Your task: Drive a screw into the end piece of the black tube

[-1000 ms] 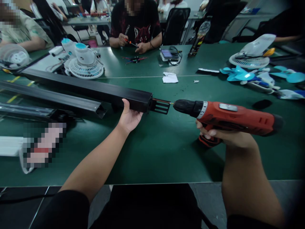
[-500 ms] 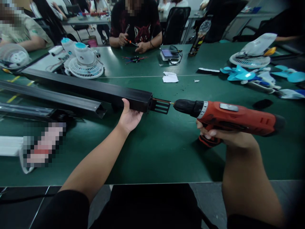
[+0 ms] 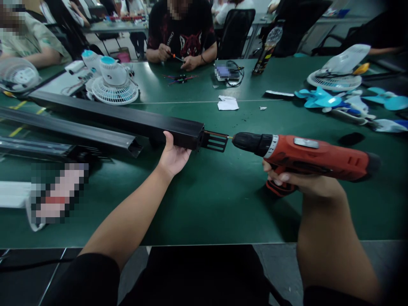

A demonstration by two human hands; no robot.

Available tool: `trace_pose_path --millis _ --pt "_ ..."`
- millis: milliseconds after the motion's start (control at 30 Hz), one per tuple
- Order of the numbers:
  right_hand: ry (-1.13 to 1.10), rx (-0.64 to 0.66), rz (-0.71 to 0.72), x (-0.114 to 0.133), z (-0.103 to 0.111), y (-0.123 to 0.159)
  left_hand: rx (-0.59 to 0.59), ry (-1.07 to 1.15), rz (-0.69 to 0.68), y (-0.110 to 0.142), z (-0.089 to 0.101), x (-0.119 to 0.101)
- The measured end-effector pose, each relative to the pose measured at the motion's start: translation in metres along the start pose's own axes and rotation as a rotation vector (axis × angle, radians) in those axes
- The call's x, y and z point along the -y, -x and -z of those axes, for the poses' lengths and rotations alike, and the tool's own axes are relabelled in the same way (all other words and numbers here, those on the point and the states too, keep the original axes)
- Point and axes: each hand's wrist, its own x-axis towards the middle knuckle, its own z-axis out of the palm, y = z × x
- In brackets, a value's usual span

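Note:
My left hand (image 3: 172, 156) grips the near end of a long black metal housing (image 3: 121, 119) that lies across the green table (image 3: 207, 199). A black slotted bracket (image 3: 214, 141) sticks out of that end. My right hand (image 3: 302, 180) is wrapped round the handle of a red and black cordless drill (image 3: 306, 155), held level. The drill's bit tip touches the bracket's right edge.
Two more black rails (image 3: 70, 136) lie to the left. White desk fans (image 3: 111, 83) and blue fan blades (image 3: 321, 100) sit at the back, with a paper scrap (image 3: 227, 104) in the middle. A person in a black shirt (image 3: 183, 32) works opposite; another sits far left.

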Motion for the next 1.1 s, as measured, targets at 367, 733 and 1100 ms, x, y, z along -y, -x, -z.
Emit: trace_pose_path --millis 367,733,1100 --pt "-0.015 -0.014 0.017 0.001 -0.001 0.0 -0.014 -0.06 -0.014 0.001 -0.002 0.001" --pt "-0.006 0.002 0.017 0.003 -0.002 -0.001 -0.045 -0.118 -0.04 0.008 -0.013 0.003" --pt "0.034 -0.028 -0.007 0.001 -0.001 0.0 -0.052 -0.052 -0.008 0.004 -0.008 0.002"
